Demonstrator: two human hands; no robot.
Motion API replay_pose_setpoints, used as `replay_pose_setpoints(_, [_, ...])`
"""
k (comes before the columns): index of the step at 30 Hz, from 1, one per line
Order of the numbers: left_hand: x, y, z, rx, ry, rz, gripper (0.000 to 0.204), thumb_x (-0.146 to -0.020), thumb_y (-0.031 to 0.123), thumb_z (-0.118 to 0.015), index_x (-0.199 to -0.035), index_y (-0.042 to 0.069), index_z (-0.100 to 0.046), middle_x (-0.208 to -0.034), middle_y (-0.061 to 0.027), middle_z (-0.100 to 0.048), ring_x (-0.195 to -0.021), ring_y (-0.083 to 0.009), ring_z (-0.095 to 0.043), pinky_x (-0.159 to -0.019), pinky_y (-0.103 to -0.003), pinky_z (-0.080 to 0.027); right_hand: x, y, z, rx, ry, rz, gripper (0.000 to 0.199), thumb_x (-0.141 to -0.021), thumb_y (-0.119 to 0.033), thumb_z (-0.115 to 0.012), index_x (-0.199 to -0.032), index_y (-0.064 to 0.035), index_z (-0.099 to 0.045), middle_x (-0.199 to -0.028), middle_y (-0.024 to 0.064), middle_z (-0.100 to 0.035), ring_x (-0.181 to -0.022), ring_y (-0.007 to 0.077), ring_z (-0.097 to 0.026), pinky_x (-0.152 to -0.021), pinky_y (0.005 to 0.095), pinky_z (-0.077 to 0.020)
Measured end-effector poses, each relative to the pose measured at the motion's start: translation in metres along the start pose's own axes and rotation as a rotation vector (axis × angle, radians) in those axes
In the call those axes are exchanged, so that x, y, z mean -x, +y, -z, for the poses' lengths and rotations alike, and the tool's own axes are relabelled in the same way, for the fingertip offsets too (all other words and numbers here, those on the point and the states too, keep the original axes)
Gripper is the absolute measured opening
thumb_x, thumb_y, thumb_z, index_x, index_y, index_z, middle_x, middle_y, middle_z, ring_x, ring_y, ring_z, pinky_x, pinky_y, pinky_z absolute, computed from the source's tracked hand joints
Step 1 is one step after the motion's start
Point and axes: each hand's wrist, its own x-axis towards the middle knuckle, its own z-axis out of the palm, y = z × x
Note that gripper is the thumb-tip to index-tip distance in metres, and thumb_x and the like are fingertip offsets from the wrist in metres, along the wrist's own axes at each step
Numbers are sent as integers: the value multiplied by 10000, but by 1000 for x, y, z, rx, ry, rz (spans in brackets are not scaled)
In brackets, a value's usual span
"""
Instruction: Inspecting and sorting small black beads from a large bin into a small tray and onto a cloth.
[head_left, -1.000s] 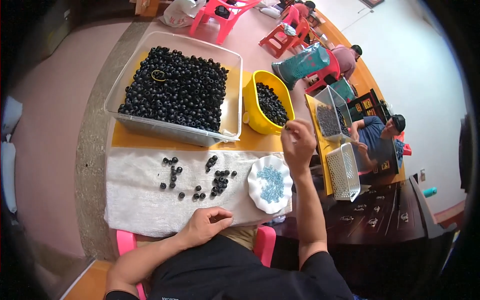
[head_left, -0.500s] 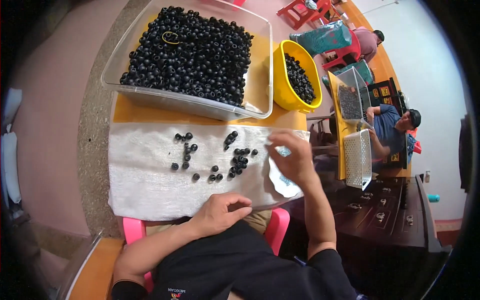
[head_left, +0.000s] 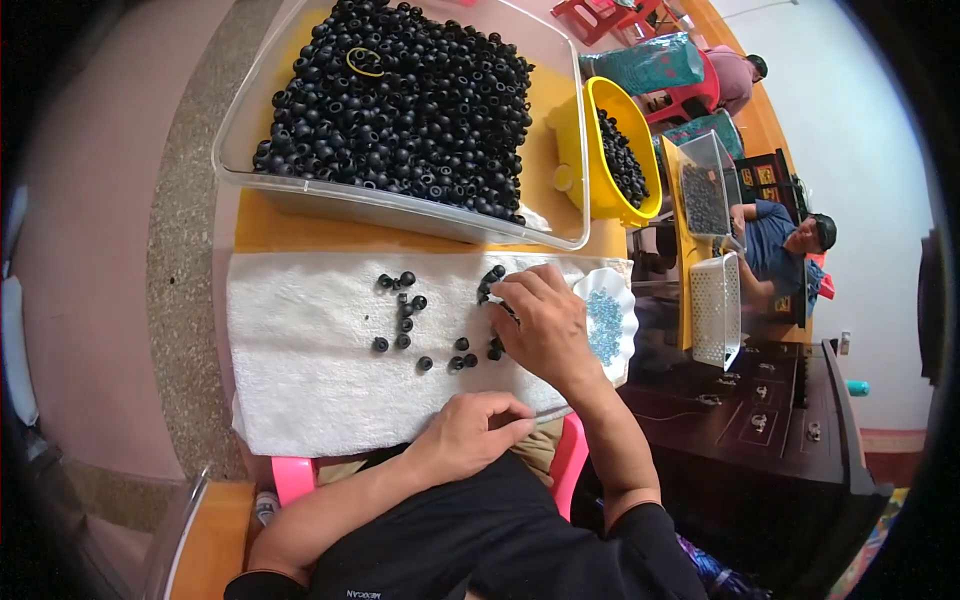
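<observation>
My right hand (head_left: 548,325) is over the right-hand cluster of small black balls with holes (head_left: 496,350), covering most of them. Its thumb and fingers are apart, with the fingertips among the balls. Close to my lap, at the near edge of the white towel (head_left: 300,360), my left hand (head_left: 468,435) is closed in a loose curl. Whatever it holds, if anything, is hidden. More loose black balls (head_left: 404,325) lie in a line left of the towel's middle. A white scalloped dish (head_left: 628,325) beside my right hand holds tiny pale-blue pieces.
Behind the towel stands a clear plastic bin (head_left: 400,205) heaped with black balls and a yellow ring (head_left: 364,62). A yellow tub (head_left: 570,140) with more balls is to its right. Further right, a co-worker (head_left: 775,245) sits by a white perforated basket (head_left: 715,310).
My right hand has moved left from over the white dish to the cluster of balls, uncovering the dish. My left hand stays near the towel's edge. The whole view has shifted slightly.
</observation>
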Motion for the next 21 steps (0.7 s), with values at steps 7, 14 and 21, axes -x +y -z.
replay_pose_setpoints(7, [2, 5, 2, -56, 30, 9, 206, -910, 166, -666, -1002, -18, -683, -821, -38, -681, -730, -57, -574, -655, -240, -483, -3, -5, -14, 105, -51, -47, 133, -779, -130, -713, -902, -84, -688, -843, 62, -659, -823, 273, -602, -689, 376, -504])
replay_pose_setpoints(14, [3, 4, -2, -99, 79, 12, 209, -908, 178, -670, -991, -13, -688, -801, -44, -683, -710, -58, -570, -644, -249, -482, -1, -3, -19, 63, -53, -37, 74, -782, -128, -691, -839, -91, -662, -793, 72, -623, -776, 287, -579, -670, 393, -486])
replay_pose_setpoints(21, [2, 1, -8, -115, 117, -27, 206, -909, 167, -670, -990, -22, -686, -805, -27, -677, -739, -52, -582, -667, -239, -489, 10, -2, -18, 13, 33, -60, 119, -703, -65, -696, -787, -78, -614, -799, 70, -616, -769, 296, -575, -661, 385, -487])
